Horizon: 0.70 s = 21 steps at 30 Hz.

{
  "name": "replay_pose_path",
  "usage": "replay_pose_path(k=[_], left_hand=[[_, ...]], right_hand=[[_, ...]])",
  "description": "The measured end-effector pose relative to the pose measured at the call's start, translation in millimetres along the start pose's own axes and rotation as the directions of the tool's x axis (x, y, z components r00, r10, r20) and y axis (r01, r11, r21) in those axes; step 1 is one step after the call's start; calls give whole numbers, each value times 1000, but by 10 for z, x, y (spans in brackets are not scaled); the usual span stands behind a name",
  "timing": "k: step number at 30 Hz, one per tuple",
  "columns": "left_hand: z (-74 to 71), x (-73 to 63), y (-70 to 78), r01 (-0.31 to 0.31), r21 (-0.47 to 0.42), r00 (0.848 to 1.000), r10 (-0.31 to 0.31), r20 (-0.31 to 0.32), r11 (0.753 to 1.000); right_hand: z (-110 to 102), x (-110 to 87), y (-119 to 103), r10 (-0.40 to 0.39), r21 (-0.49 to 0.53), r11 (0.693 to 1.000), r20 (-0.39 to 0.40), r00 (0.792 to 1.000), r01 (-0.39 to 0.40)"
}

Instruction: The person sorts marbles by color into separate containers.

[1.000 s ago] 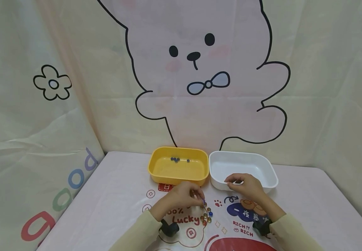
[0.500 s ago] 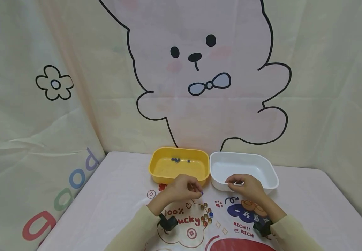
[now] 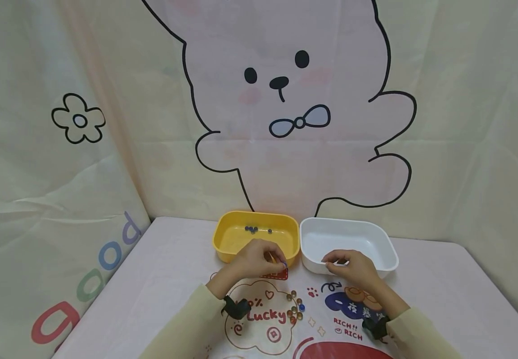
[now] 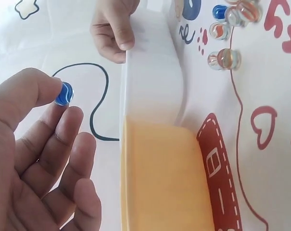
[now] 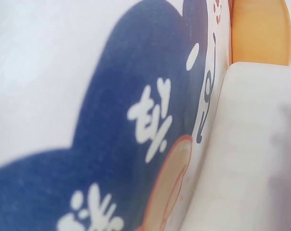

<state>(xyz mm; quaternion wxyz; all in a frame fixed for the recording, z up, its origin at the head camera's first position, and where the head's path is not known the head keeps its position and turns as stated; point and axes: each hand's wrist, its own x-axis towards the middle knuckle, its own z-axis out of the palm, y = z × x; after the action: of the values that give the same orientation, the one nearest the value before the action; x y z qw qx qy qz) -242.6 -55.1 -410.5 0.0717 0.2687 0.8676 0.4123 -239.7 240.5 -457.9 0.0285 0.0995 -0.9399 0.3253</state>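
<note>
A blue marble (image 4: pixel 64 94) with a pale swirl is pinched between the thumb and index finger of my left hand (image 3: pixel 259 258); the other fingers curl loosely below. That hand is raised over the near rim of a yellow plastic bin (image 3: pixel 221 238). Several dark blue marbles (image 3: pixel 252 229) lie on the bin's floor. My right hand (image 3: pixel 353 264) holds the near rim of a white bin (image 3: pixel 346 232), thumb at the edge and fingers over the inside. The right wrist view shows the white bin's outer wall (image 5: pixel 241 144) but not the hand.
A small group of marbles (image 3: pixel 293 314), mostly amber with one blue among them, lies on the printed tablecloth (image 3: pixel 178 279) in front of the bins. The two bins stand side by side against a fabric backdrop (image 3: pixel 160 174) with a bear drawing.
My left hand has risen from the marble group with the blue marble and moved up and left to the yellow bin's near rim. My right hand has stayed at the white bin.
</note>
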Motion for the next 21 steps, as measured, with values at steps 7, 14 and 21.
replay_pose_path(k=[7,14,21], left_hand=[[-77,20,11,7,22,1000,-7,-27,1000],[-164,72,5,2,36,999,0,-46,999],[-285,132,-52,2,57,998,1,-62,998]], right_hand=[[-17,-14,-17,-4,1,1000,7,1000,4],[-9,-7,-4,6,-1,1000,2,1000,-6],[-12,1,-10,3,-1,1000,0,1000,-3]])
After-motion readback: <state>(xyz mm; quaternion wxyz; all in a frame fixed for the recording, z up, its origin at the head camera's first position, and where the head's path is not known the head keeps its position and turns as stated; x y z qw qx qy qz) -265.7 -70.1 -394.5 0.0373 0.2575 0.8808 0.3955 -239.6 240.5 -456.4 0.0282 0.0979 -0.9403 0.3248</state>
